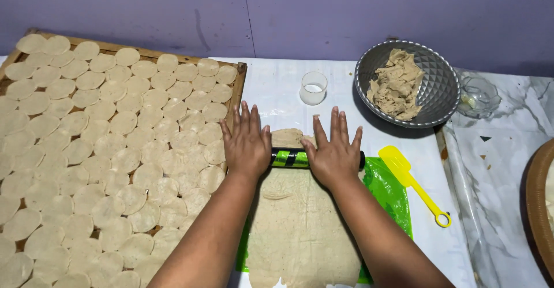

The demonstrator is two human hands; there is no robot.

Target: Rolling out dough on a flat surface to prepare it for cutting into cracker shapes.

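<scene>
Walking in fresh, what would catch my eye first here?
First, the big wooden tray on the left, packed with overlapping round dough discs. Next, in the middle, the left hand and right hand pressed flat on a rolling pin over a dough sheet. Behind, a metal bowl holds dough scraps.

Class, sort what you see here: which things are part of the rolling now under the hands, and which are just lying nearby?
In use:
left hand
right hand
rolling pin
dough sheet
green mat

Lying nearby:
tray of cut dough rounds
yellow spatula
small glass
metal bowl of dough scraps
glass dish
</scene>
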